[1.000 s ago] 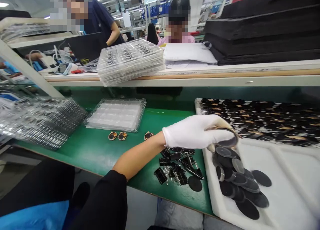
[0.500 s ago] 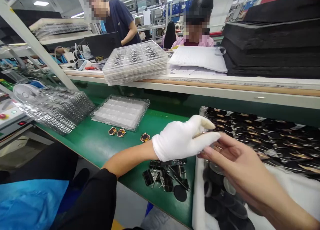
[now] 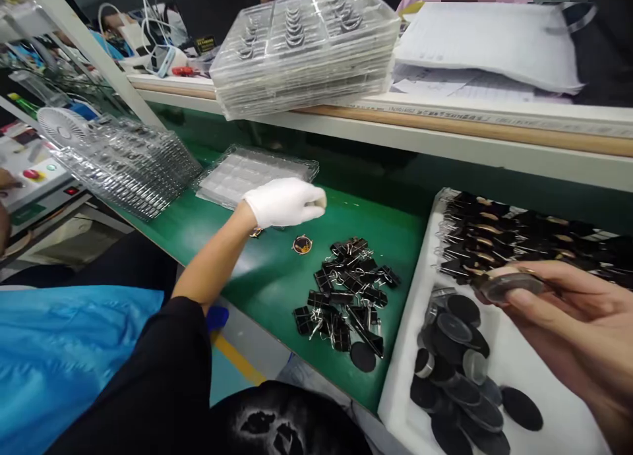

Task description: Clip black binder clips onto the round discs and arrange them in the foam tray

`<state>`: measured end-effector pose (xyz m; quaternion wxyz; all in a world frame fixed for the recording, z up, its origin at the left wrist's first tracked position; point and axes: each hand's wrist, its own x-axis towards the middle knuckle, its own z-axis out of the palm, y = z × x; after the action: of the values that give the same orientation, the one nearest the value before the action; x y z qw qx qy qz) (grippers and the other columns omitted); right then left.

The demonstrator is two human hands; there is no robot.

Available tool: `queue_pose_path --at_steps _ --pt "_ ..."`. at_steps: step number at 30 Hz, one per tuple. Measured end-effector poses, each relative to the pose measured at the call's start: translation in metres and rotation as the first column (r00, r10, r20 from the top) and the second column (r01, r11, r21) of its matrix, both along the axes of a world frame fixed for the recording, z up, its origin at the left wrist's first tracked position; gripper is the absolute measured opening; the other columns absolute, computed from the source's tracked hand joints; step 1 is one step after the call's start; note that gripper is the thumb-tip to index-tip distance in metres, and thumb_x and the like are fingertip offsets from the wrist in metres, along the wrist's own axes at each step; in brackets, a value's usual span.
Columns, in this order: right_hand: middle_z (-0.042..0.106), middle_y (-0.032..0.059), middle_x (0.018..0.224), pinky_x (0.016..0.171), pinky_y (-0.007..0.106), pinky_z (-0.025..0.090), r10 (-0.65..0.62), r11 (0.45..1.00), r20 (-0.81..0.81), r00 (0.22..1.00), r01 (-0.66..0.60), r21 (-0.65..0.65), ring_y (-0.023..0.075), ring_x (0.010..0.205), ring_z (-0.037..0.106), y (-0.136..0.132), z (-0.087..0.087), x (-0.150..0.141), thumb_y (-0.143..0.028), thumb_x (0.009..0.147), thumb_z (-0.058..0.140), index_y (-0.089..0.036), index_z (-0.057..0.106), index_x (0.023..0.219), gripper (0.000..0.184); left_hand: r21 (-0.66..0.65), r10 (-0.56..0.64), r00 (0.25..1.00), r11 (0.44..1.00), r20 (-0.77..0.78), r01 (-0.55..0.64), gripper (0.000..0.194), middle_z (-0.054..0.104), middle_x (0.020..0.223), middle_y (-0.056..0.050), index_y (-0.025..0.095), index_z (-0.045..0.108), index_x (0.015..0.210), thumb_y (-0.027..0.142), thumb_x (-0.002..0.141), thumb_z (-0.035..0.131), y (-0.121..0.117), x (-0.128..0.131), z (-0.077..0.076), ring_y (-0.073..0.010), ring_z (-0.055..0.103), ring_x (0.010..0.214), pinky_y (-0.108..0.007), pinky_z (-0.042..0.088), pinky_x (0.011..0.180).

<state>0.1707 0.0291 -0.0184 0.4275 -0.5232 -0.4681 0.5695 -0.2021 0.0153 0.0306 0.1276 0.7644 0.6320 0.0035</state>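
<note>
My left hand [image 3: 284, 202] wears a white glove and hovers over the green bench, fingers curled together, just above a small round gold-rimmed piece [image 3: 302, 244] and next to a clear plastic tray [image 3: 247, 175]. I cannot make out whether it holds anything. My bare right hand [image 3: 568, 310] is at the right, pinching a round dark disc with a metal rim [image 3: 509, 285] above a white foam tray [image 3: 494, 382] that holds several black discs [image 3: 455, 376].
A heap of black binder clips [image 3: 349, 297] lies on the green bench [image 3: 267, 277]. Clipped dark parts [image 3: 519, 237] fill the tray behind. Stacks of clear trays [image 3: 306, 46] [image 3: 128, 165] stand on the shelf and at left. A small fan [image 3: 58, 126] sits far left.
My hands have parted: the gloved left hand moved left to the clear tray, and my right hand now holds the rimmed disc alone. The view has tilted downward.
</note>
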Motion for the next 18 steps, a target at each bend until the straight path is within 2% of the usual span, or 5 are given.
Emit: queue_pose_path --at_steps 2,5,8,15,18 --pt "0.078 0.0047 0.089 0.068 0.026 0.063 -0.001 1.0 0.029 1.0 0.001 -0.004 0.0175 0.076 0.071 0.001 0.001 -0.001 -0.039 0.052 0.101 -0.034 0.082 0.084 0.037 -0.125 -0.017 0.997 0.992 -0.074 0.008 0.05 0.076 0.118 -0.006 0.023 0.066 0.134 0.053 0.095 0.061 -0.01 -0.019 -0.018 -0.0228 0.07 0.09 -0.029 0.043 0.07" --pt "0.079 0.0063 0.086 0.066 0.026 0.062 0.042 0.998 0.028 0.999 -0.041 -0.043 0.0188 0.075 0.071 0.008 0.0 -0.004 -0.037 0.049 0.103 -0.032 0.083 0.087 0.044 -0.13 -0.103 0.971 0.989 -0.215 0.076 0.084 0.064 0.141 -0.017 0.019 0.046 0.156 0.061 0.087 0.071 -0.026 -0.027 -0.052 -0.0303 0.07 0.104 -0.032 0.047 0.074" --pt "0.078 0.0044 0.084 0.067 0.025 0.06 0.087 0.995 -0.016 0.996 -0.087 -0.037 0.0164 0.073 0.071 0.018 -0.002 -0.005 -0.035 0.052 0.104 -0.03 0.082 0.09 0.044 -0.109 -0.174 0.939 0.983 -0.297 0.147 0.069 0.064 0.135 -0.017 0.018 0.054 0.148 0.056 0.092 0.067 -0.036 -0.026 -0.076 -0.0316 0.07 0.107 -0.034 0.049 0.079" --pt "0.078 0.0012 0.088 0.057 0.023 0.055 0.14 0.986 -0.114 0.984 -0.149 -0.08 0.013 0.07 0.066 0.021 -0.003 -0.008 -0.041 0.056 0.101 -0.027 0.081 0.093 0.045 0.008 -0.182 0.929 0.981 -0.322 0.194 0.054 0.067 0.127 -0.015 0.019 0.06 0.14 0.056 0.1 0.057 -0.029 0.003 -0.07 -0.0281 0.069 0.101 -0.035 0.048 0.081" --pt "0.079 0.003 0.093 0.058 0.023 0.056 0.174 0.972 -0.191 0.966 -0.2 -0.123 0.0144 0.075 0.069 0.02 -0.005 -0.012 -0.04 0.058 0.1 -0.024 0.08 0.093 0.043 0.033 -0.301 0.91 0.946 -0.286 0.323 0.042 0.071 0.116 -0.01 0.024 0.065 0.134 0.05 0.107 0.046 -0.015 0.027 -0.072 -0.0236 0.069 0.095 -0.034 0.045 0.082"
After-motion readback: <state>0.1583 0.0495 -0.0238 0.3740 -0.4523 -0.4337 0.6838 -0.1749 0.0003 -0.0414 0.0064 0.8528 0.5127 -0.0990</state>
